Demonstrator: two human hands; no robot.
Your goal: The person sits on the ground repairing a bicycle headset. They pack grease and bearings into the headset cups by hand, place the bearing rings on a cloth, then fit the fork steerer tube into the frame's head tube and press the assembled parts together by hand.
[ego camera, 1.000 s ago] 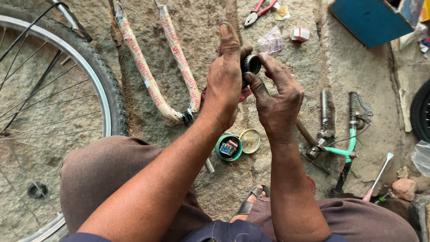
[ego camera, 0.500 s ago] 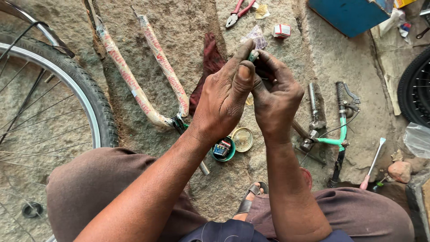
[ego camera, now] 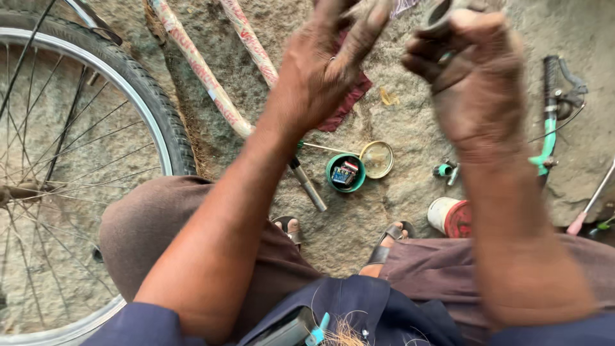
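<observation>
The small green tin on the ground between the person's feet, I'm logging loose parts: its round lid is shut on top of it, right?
Not quite. The head view shows the green tin open, with small items inside. Its round lid lies on the stone ground beside it, to its right and touching its rim, not shut on top.

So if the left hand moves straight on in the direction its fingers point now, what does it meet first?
The left hand points up and to the right, toward the small dark ring-shaped part held by the right hand. That part probably comes first, though blur leaves depth unclear.
</observation>
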